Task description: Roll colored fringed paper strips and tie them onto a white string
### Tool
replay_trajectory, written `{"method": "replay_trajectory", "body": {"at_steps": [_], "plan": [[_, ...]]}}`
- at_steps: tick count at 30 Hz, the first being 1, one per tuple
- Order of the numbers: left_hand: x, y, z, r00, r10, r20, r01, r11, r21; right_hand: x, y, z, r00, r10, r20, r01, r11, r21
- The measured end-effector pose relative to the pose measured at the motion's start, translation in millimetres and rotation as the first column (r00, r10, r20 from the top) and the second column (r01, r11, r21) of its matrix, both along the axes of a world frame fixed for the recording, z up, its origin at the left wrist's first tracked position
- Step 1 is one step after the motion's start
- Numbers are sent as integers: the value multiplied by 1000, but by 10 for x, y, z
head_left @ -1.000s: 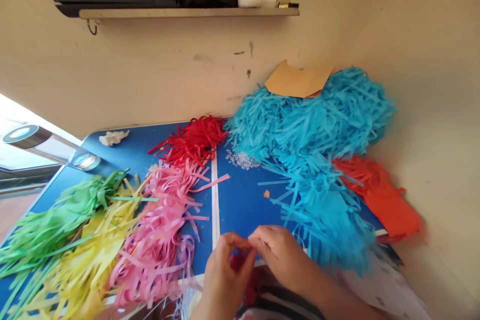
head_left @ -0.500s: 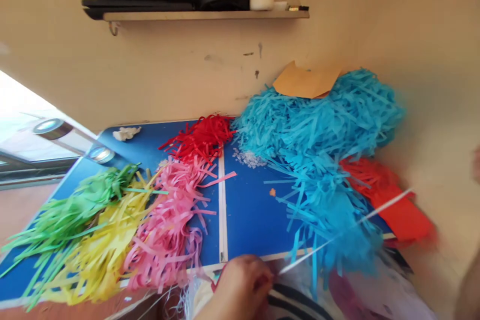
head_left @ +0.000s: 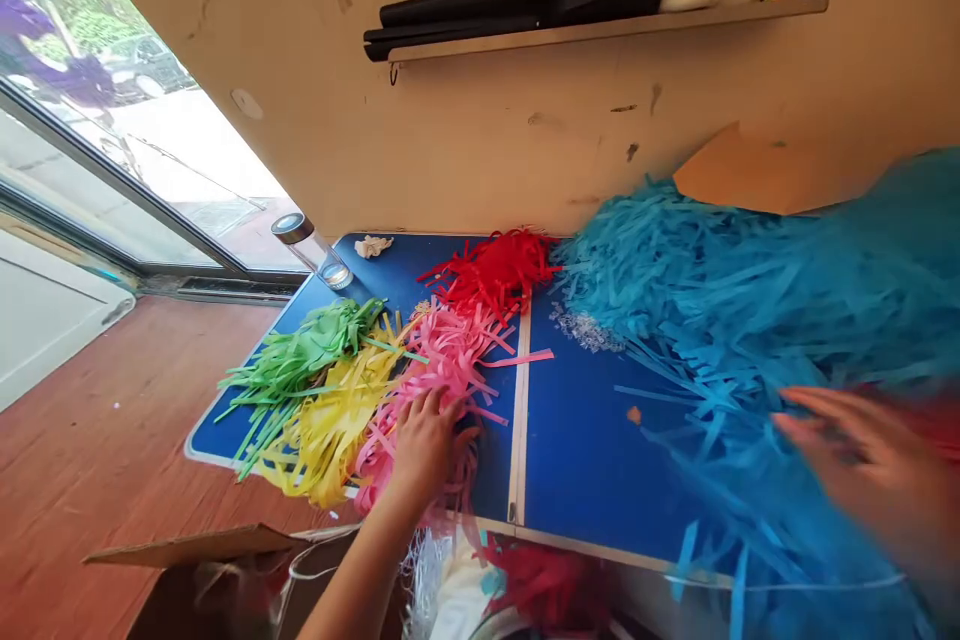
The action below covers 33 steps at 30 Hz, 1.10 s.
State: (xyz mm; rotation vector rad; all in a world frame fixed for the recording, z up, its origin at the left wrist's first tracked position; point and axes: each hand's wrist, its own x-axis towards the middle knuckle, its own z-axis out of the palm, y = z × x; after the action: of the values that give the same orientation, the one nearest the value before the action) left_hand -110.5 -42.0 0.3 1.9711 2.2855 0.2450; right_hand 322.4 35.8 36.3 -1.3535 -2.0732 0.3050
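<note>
My left hand (head_left: 427, 435) rests on a pile of pink fringed paper (head_left: 450, 350), its fingers spread over the strips. Nothing shows gripped in it. At the right, my right hand (head_left: 862, 455) is over a large heap of light-blue fringed paper (head_left: 750, 290); it is partly blurred, with fingers apart. Below it, a thin whitish string (head_left: 795, 583) curves across the blue strips. Yellow fringe (head_left: 341, 420) and green fringe (head_left: 311, 355) lie left of the pink pile. Red fringe (head_left: 499, 270) sits behind it.
A blue folding table (head_left: 577, 460) stands against the wall. On it are a clear bottle (head_left: 315, 250), a crumpled white wad (head_left: 373, 246) and small clear bits (head_left: 589, 328). An open cardboard box (head_left: 195, 550) is below the front edge. A wall shelf (head_left: 615, 32) hangs above.
The view has swung left. My left hand, earlier closed on a taut white string at the table's front edge, now lies on the pink fringe. My right hand has come over the blue heap.
</note>
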Motion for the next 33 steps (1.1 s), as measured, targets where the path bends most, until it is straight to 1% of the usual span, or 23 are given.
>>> {"method": "replay_trajectory", "body": {"at_steps": [1, 2, 3, 4, 6, 8, 11, 13, 14, 15, 16, 18, 21, 23, 24, 26, 27, 28, 29, 30, 31, 32, 33], "plan": [[-105, 11, -35, 998, 38, -46, -39, 999, -15, -174, -29, -53, 999, 21, 29, -22, 1000, 5], [-197, 6, -72, 992, 81, -96, -84, 996, -32, -380, -55, -103, 993, 91, 70, -91, 996, -4], [-281, -13, -108, 981, 126, -148, -135, 990, -48, -612, -72, -144, 973, 205, 108, -205, 979, -11], [-359, -42, -140, 966, 171, -194, -185, 981, -58, -861, -78, -177, 939, 314, 140, -314, 949, -28], [-501, -124, -188, 938, 241, -247, -260, 965, -46, -1376, -52, -225, 846, 502, 178, -493, 865, -92], [-616, -220, -215, 919, 295, -262, -308, 951, -8, -1880, 11, -274, 765, 614, 193, -597, 789, -144], [-725, -360, -233, 902, 346, -260, -343, 938, 56, -2576, 134, -397, 653, 724, 223, -702, 689, -179], [-764, -434, -256, 905, 341, -256, -328, 940, 90, -2984, 243, -497, 584, 775, 241, -747, 629, -215], [-779, -463, -277, 911, 325, -255, -309, 946, 101, -3161, 316, -541, 574, 781, 245, -749, 622, -228], [-793, -487, -306, 916, 309, -256, -290, 951, 110, -3315, 408, -574, 586, 772, 245, -737, 634, -236], [-809, -508, -342, 919, 297, -258, -275, 954, 119, -3440, 517, -596, 621, 746, 241, -707, 666, -238], [-852, -545, -419, 924, 287, -253, -259, 956, 137, -3583, 771, -601, 730, 646, 223, -604, 762, -234], [-943, -618, -470, 946, 259, -195, -229, 960, 163, -3526, 1074, -544, 887, 420, 190, -377, 898, -225], [-978, -665, -413, 965, 233, -122, -199, 951, 237, -3372, 1096, -500, 937, 304, 170, -267, 941, -207], [-969, -673, -358, 970, 230, -81, -196, 933, 300, -3291, 1041, -485, 946, 281, 161, -247, 948, -200], [-881, -626, -225, 980, 198, 6, -181, 884, 431, -3167, 832, -481, 933, 329, 145, -297, 933, -202], [-802, -563, -164, 988, 153, 39, -154, 877, 456, -3137, 705, -494, 908, 397, 138, -364, 907, -214], [-708, -475, -116, 996, 63, 67, -87, 888, 452, -3129, 582, -518, 868, 479, 131, -443, 866, -232], [-609, -370, -88, 995, -50, 81, 15, 926, 378, -3141, 478, -551, 819, 560, 126, -520, 816, -250], [-516, -259, -81, 992, -108, 72, 88, 967, 238, -3167, 405, -592, 771, 624, 122, -581, 770, -266], [-438, -154, -94, 996, -81, 46, 75, 990, 121, -3200, 369, -638, 738, 663, 122, -617, 737, -275], [-384, -66, -124, 997, -62, 37, 59, 995, 76, -3232, 374, -684, 728, 674, 126, -626, 728, -278], [-356, -4, -162, 999, -46, 27, 45, 998, 35, -3257, 417, -728, 742, 658, 130, -610, 743, -276]]}}
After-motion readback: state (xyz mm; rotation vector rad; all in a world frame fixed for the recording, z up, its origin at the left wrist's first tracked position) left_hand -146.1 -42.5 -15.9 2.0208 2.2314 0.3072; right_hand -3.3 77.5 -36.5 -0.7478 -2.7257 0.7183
